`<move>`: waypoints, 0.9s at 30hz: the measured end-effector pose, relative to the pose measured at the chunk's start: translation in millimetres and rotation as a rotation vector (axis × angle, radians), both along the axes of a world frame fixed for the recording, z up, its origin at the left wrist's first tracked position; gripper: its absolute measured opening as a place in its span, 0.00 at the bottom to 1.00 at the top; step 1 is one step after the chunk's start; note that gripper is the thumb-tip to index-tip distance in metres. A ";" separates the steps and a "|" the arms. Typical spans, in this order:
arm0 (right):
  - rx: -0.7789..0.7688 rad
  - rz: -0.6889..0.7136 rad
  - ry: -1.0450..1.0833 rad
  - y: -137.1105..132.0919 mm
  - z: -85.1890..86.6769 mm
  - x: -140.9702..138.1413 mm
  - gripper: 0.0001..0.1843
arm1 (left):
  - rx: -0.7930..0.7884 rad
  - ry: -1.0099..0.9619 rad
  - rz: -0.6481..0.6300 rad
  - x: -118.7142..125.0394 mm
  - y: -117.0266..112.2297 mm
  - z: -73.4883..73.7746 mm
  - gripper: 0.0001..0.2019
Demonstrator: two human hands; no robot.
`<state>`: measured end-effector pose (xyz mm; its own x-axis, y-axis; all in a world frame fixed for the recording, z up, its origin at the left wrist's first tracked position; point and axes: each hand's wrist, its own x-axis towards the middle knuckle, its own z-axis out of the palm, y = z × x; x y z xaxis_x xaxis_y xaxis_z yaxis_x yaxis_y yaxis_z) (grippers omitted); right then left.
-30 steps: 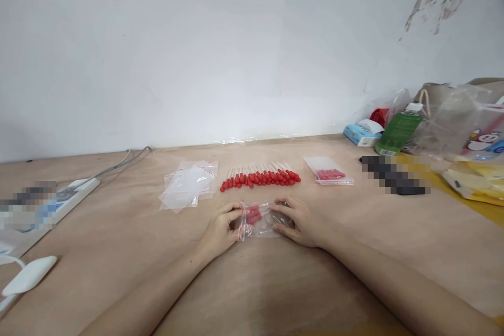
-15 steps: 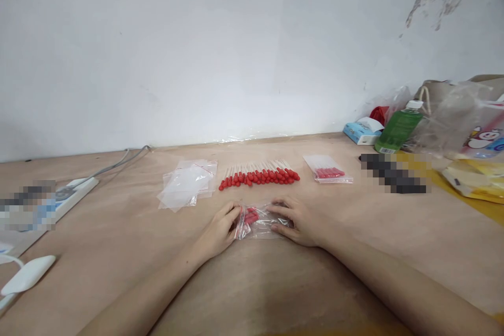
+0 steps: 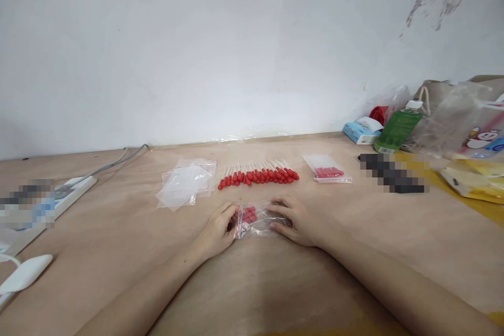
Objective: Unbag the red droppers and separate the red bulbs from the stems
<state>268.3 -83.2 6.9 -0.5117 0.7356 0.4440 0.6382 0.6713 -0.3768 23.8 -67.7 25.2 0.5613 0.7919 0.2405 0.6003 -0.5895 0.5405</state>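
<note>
A small clear zip bag [image 3: 256,219] with red-tipped sticks inside lies on the brown table [image 3: 118,252]. My left hand [image 3: 217,232] pinches the bag's left, red-lined edge with curled fingers. My right hand [image 3: 296,220] presses on the bag's right side, fingertips bent onto the plastic. Just beyond the bag, a row of loose red-tipped sticks [image 3: 258,175] is laid out. To the left of that row is a pile of empty clear bags [image 3: 186,185]. A filled bag of red sticks [image 3: 326,172] lies to the right.
A white power strip [image 3: 69,194] with a grey cable is at the left, and a white object [image 3: 24,274] sits at the left edge. At the far right stand a green bottle [image 3: 397,131], a blue tissue pack [image 3: 360,134], plastic bags [image 3: 464,121] and a yellow item [image 3: 478,181].
My left fingers have slid along the bag's left edge and closed tighter on it. The bag looks a bit more bunched. My right hand has stayed in place.
</note>
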 end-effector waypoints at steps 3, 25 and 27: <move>0.018 -0.008 -0.009 -0.2 0.4 0.3 0.19 | -0.005 0.014 0.028 -0.3 1.0 -1.4 0.07; 0.039 -0.018 -0.034 0.8 -3.7 0.8 0.20 | 0.053 0.090 -0.002 1.2 -4.6 2.4 0.06; 0.028 -0.014 -0.047 0.6 -3.3 0.9 0.20 | 0.031 0.086 -0.001 1.7 -5.4 3.4 0.07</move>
